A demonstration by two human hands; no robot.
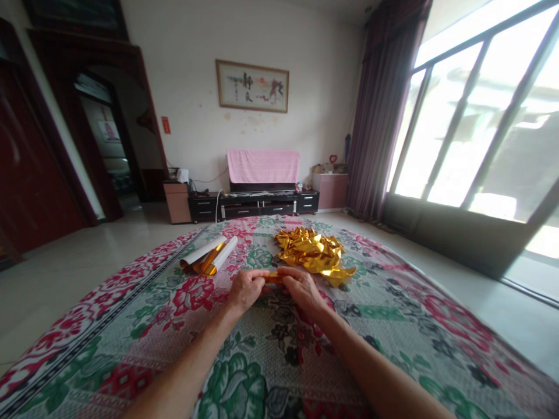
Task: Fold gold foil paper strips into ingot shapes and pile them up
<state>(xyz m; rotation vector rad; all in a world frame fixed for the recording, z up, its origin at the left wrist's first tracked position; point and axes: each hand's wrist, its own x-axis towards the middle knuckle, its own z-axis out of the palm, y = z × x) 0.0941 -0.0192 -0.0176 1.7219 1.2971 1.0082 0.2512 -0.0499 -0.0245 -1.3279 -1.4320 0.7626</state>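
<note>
My left hand (248,288) and my right hand (301,287) meet over the middle of the table. Between them they pinch a narrow folded strip of gold foil paper (273,278), one end in each hand. Just beyond my right hand lies a pile of folded gold foil pieces (310,247), with one pointed piece at its near edge. Ahead and to the left of my left hand rest curled sheets of foil paper (209,256), white on one face and gold on the other. My fingertips partly cover the strip.
A floral cloth (236,384) covers the round table. Across the room stands a low black cabinet (257,205), with a pink cloth (262,166) draped above it. Large windows (471,128) and a purple curtain (379,110) are on the right.
</note>
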